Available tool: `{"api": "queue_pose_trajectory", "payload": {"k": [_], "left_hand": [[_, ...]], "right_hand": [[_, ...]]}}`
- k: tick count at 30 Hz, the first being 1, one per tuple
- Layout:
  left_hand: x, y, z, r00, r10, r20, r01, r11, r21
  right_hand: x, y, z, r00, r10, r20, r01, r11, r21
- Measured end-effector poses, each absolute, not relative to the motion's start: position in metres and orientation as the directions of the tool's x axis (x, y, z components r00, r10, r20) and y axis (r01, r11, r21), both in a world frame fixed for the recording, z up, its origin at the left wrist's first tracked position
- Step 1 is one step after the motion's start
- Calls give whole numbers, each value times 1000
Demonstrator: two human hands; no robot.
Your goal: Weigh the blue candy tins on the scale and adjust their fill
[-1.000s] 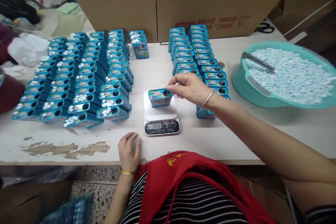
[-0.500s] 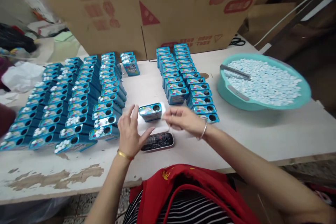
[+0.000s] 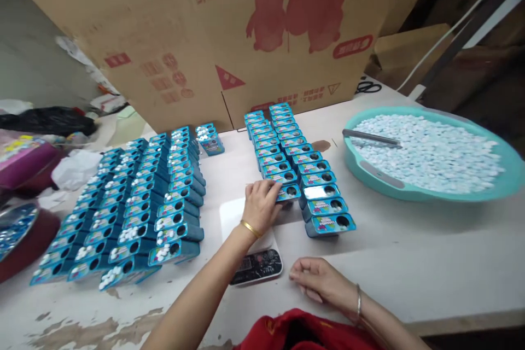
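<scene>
With my left hand (image 3: 261, 206), which wears a gold bangle, I grip a small blue tin (image 3: 290, 192) by its left end. The tin has a round dark hole in its top and sits at the front of the nearer-left column of like tins (image 3: 270, 158). My right hand (image 3: 322, 283), with a silver bangle, rests low over the table, fingers curled together; whether anything is in them is hidden. Between my hands and body lies a white weighing scale (image 3: 233, 219) with a dark control panel (image 3: 258, 266).
Rows of blue tins topped with white tablets (image 3: 172, 251) fill the left side. A turquoise basin (image 3: 394, 188) of pale tablets, with a metal scoop or tool (image 3: 371, 138), stands right. A large carton (image 3: 184, 44) walls the back; a dark red bowl (image 3: 36, 246) sits far left.
My left hand has moved right, from beside the scale to the tin column. The tin that stood on the scale is gone from it. My right hand has drawn back toward my body.
</scene>
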State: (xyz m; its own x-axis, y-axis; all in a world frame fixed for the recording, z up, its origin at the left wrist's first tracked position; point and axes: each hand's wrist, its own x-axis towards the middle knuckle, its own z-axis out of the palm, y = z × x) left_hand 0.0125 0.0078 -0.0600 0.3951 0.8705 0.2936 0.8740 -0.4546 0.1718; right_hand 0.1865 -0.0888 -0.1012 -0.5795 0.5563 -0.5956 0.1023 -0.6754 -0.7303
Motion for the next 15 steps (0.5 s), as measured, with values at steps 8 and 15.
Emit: {"api": "queue_pose_trajectory", "payload": {"k": [8, 15], "left_hand": [[-98, 131, -29, -29, 951, 307, 997, 50, -58], [-159, 201, -33, 34, 988, 149, 977, -2, -213]], "right_hand": [[190, -83, -120, -558, 548, -624, 130, -684, -718], [188, -83, -134, -590, 540, -601, 62, -711, -700]]}}
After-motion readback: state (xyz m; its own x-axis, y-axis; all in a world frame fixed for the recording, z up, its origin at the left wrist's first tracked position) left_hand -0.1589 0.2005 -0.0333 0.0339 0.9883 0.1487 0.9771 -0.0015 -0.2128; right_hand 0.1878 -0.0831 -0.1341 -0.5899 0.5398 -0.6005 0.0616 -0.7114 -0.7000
